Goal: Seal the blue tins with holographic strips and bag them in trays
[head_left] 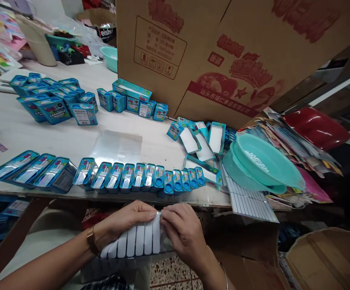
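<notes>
Below the table's front edge my left hand [123, 224] holds a sheet of white rectangular stickers [138, 241], its fingers curled over the sheet's top edge. My right hand [183, 233] meets it at the sheet's right end, thumb and fingers pinched at the topmost sticker. Just above, along the table's front edge, stands a row of blue candy boxes [138, 177] wrapped in clear film.
More blue boxes [54, 100] are stacked at the back left and centre. A clear plastic sheet [117, 147] lies mid-table. Teal bowls [262, 165] and another sticker sheet [249, 201] sit to the right. A big cardboard carton [223, 52] stands behind.
</notes>
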`<state>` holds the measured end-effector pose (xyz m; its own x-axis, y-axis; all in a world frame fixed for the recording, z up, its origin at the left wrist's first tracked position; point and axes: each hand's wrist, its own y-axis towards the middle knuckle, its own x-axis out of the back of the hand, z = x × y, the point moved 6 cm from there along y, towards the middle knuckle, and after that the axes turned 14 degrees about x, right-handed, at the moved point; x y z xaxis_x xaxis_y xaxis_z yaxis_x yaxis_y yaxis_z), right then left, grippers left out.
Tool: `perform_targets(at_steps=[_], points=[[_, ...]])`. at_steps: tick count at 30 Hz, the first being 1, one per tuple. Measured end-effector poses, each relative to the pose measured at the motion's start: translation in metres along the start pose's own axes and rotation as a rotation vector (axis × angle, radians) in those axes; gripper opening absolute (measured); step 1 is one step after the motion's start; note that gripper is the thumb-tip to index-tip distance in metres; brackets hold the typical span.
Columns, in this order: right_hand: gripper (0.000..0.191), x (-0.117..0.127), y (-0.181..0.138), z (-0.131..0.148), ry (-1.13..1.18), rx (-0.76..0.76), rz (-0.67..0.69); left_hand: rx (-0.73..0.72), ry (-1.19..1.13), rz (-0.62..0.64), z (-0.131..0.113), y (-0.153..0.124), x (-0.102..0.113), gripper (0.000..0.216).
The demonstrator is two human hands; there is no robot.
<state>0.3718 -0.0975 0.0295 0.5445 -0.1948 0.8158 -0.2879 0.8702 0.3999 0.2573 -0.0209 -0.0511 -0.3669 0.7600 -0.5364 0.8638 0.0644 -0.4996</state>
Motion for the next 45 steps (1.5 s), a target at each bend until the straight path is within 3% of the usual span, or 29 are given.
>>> perform_targets(at_steps=[5,11,15,17,20,23,29,35,40,45], points=[[0.039,-0.003,-0.004,0.004,-0.238,0.193,-0.001,0.015,-0.049,-0.05,0.001,0.001,0.003,0.04],[0.029,-0.004,-0.002,0.0,-0.149,0.124,-0.048,0.018,0.009,-0.115,0.002,0.014,0.013,0.044],[0.016,0.017,0.012,0.0,0.064,0.039,-0.066,-0.115,0.282,-0.473,0.004,0.022,0.04,0.025],[0.016,0.027,0.022,-0.009,0.172,-0.077,-0.035,-0.187,0.407,-0.588,0.005,0.02,0.041,0.036],[0.019,0.032,0.038,-0.031,0.288,-0.2,0.008,-0.192,0.386,-0.435,0.01,0.021,0.023,0.049],[0.016,0.022,0.056,-0.055,0.397,-0.238,0.035,-0.146,0.252,-0.316,0.011,0.022,0.009,0.063],[0.014,-0.003,0.078,-0.082,0.475,-0.248,0.062,-0.213,0.148,-0.366,-0.003,0.029,0.013,0.044],[0.008,-0.009,0.087,-0.09,0.326,-0.226,0.038,-0.209,0.064,-0.477,-0.007,0.036,0.023,0.051],[0.008,-0.013,0.092,-0.091,0.133,-0.135,-0.001,-0.202,0.051,-0.484,-0.005,0.042,0.029,0.053],[0.009,-0.024,0.095,-0.098,0.129,-0.135,0.049,-0.21,-0.004,-0.483,0.0,0.055,0.038,0.055]])
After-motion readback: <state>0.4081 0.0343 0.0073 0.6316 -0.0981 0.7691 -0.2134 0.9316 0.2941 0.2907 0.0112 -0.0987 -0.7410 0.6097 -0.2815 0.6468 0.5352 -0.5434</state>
